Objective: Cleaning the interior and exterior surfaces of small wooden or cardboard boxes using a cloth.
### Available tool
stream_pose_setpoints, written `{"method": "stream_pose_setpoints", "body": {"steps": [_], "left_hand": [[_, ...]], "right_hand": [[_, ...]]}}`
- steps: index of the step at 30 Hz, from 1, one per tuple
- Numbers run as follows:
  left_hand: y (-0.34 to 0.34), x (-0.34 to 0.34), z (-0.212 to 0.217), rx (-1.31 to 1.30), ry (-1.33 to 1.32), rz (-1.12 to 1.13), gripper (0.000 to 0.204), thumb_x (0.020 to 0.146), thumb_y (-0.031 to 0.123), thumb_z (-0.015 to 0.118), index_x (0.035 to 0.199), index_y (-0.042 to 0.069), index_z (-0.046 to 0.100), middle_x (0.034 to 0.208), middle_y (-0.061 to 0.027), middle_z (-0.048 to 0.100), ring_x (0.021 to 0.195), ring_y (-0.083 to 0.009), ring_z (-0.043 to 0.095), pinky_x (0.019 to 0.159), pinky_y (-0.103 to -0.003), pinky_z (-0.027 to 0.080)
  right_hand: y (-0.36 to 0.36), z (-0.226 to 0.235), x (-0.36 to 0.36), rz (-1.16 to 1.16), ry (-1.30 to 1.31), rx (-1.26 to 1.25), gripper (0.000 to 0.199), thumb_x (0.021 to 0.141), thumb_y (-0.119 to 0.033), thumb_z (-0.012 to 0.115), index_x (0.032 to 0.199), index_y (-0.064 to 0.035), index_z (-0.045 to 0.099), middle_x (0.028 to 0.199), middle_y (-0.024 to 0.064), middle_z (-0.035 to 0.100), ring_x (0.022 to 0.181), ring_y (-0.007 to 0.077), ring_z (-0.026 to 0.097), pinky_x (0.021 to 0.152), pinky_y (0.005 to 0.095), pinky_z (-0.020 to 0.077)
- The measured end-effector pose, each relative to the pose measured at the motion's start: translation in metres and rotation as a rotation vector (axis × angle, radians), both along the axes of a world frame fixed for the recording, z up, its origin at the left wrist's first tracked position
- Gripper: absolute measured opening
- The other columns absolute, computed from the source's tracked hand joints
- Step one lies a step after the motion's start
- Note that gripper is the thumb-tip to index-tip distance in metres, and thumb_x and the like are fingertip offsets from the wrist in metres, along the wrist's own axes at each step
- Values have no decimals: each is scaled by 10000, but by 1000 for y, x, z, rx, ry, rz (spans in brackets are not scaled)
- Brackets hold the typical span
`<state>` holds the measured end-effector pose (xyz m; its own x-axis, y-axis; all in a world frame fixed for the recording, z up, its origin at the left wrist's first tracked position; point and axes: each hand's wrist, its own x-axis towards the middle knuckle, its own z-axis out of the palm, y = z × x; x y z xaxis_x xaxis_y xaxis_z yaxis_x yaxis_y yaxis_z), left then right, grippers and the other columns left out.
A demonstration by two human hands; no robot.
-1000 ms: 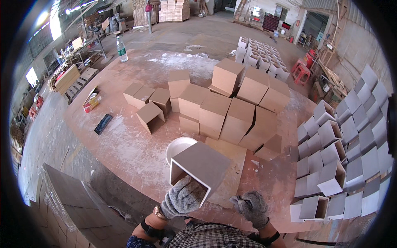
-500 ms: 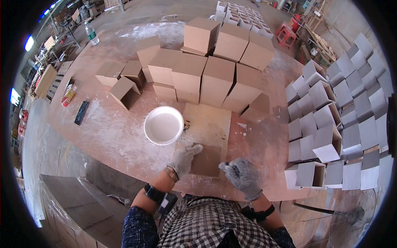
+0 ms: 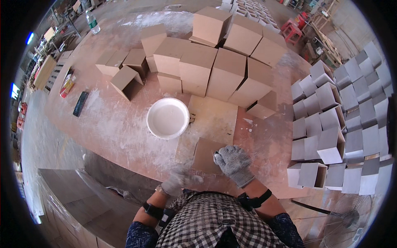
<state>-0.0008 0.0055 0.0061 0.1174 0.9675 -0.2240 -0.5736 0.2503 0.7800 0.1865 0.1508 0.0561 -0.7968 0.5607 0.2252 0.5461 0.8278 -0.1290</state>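
A brown square piece [image 3: 205,155], a panel or one face of a box, lies at the near edge of a yellowish board [image 3: 215,118] on the table. At its right edge, my right hand [image 3: 234,163], in a grey knit glove, is closed like a fist. Something small and dark shows at its fingertips, too little to name. My left hand [image 3: 178,180], in a pale glove, hovers below the piece's lower left corner, apart from it; motion smears its fingers. A white bowl [image 3: 168,118] with whitish contents stands beside the board.
Brown open boxes [image 3: 196,74] stand stacked across the far side of the table [image 3: 111,128]. At right are piled many grey-white boxes [image 3: 331,144], with a fan [image 3: 347,215] below. A dark bar [image 3: 80,103] and a plastic bottle [image 3: 93,22] are at left.
My left hand has left the brown piece and come down toward me. My right hand has moved up and left to the piece's right edge, and the piece is slightly turned.
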Motion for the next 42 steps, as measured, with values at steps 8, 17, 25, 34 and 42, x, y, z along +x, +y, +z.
{"method": "stream_pose_setpoints", "body": {"steps": [8,17,25,34,42], "left_hand": [[19,5,-43,283,840,90,388,711,171,785,1054,51,650,972,-88,666,875,-226,635,769,-326,512],[23,9,1,134,691,139,359,751,144,767,1066,25,641,941,-87,672,878,-197,635,760,-299,507],[28,1,23,355,1086,199,356,737,282,767,1011,84,656,887,-121,647,814,-314,629,710,-385,507],[13,6,25,355,1329,54,332,700,265,750,924,48,636,855,-134,624,823,-341,613,729,-421,498],[28,35,42,477,1551,-121,291,606,185,689,834,28,598,851,-152,600,793,-325,598,708,-410,509]], "right_hand": [[-19,13,0,191,-380,21,206,895,-303,538,847,-111,596,799,87,578,772,285,591,663,423,490],[32,9,-32,-168,-409,5,197,873,-275,550,838,-88,600,821,111,610,748,287,617,630,459,492],[18,14,-16,63,-138,94,250,905,-312,528,790,-100,594,777,140,620,717,292,624,593,450,485],[-22,18,2,48,192,-170,179,852,-255,642,795,-95,585,759,99,558,699,309,555,656,438,453],[36,-52,14,-325,366,-346,258,902,-333,562,804,-96,594,773,164,587,734,327,583,622,446,456]]}}
